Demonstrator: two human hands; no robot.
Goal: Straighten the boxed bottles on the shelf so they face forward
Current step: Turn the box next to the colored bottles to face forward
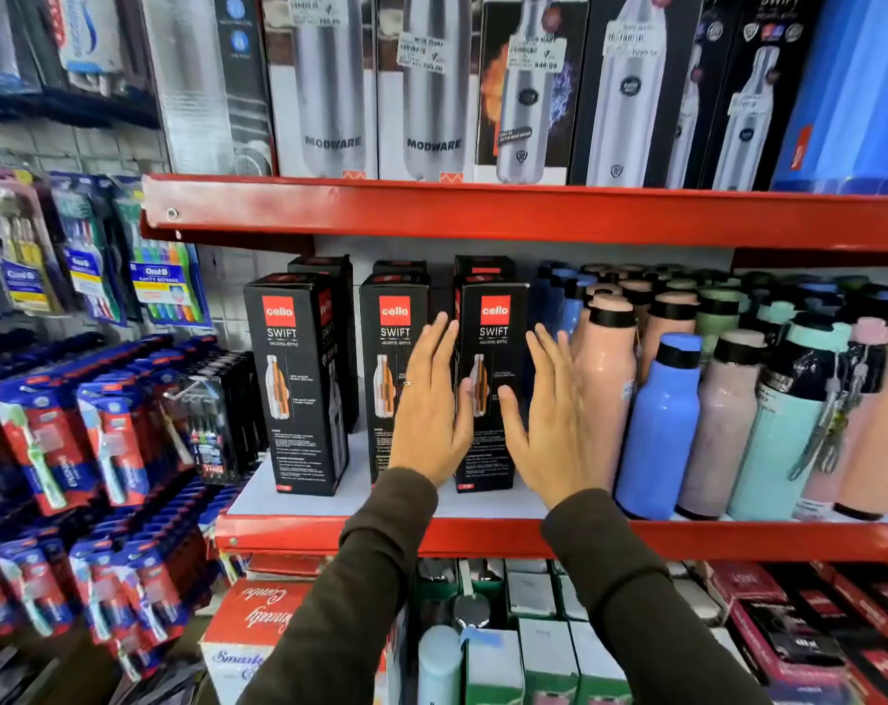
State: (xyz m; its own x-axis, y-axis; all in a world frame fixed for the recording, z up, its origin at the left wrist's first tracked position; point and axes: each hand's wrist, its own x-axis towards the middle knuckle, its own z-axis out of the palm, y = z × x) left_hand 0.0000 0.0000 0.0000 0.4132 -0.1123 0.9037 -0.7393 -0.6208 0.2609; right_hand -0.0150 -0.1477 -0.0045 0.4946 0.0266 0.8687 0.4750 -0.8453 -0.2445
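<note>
Three black Cello Swift bottle boxes stand in the front row on the white shelf board [482, 503]. The left box [297, 384] is turned a little, showing its right side. The middle box [388, 348] faces forward and is partly hidden by my left hand [432, 404]. The right box [493, 348] stands between my two hands and faces forward. My left hand lies flat against its left edge, fingers straight. My right hand [551, 414] is flat beside its right edge, thumb over the front. More black boxes [482, 267] stand behind.
Loose pink, blue and mint bottles [660, 424] crowd the shelf right of the boxes, touching distance from my right hand. The red shelf edge [482, 216] hangs above, with tall boxed flasks on it. Toothbrush packs [101, 424] hang at the left. Boxes fill the shelf below.
</note>
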